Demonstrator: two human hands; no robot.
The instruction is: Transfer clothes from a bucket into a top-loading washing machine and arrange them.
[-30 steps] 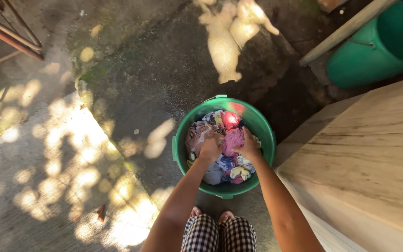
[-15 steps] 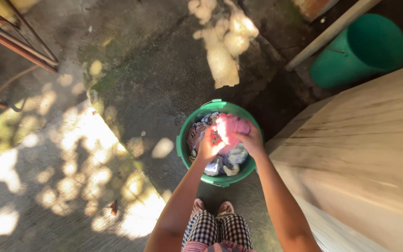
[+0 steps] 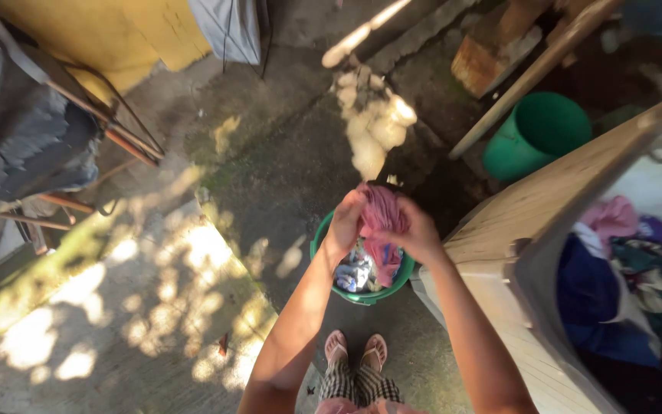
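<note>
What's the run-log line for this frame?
left hand: grips pink cloth | right hand: grips same cloth | cloth: lifted above green bucket of laundry | beside: wooden-topped tub

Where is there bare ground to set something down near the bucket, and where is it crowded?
Bare concrete lies left of the green bucket, out to the metal rack. The bucket is crowded with clothes, under both hands, left hand and right hand, holding a pink cloth. The tub at right is also full.
</note>
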